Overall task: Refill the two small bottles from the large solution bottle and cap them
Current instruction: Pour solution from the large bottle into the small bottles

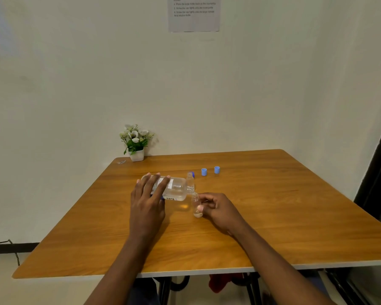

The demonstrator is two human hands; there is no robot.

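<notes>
My left hand (149,198) grips the large clear solution bottle (176,189), tipped on its side with its mouth pointing right over a small bottle (196,205). My right hand (217,209) holds that small bottle upright on the wooden table (273,216). The second small bottle (190,176) stands uncapped just behind the large bottle's neck, with a dark blue cap (193,173) beside it. Two light blue caps (204,172) (217,169) sit farther back to the right.
A small white pot of artificial flowers (136,143) stands at the table's back left corner against the wall. A printed sheet (194,14) hangs on the wall above. A dark door frame (378,172) runs along the right.
</notes>
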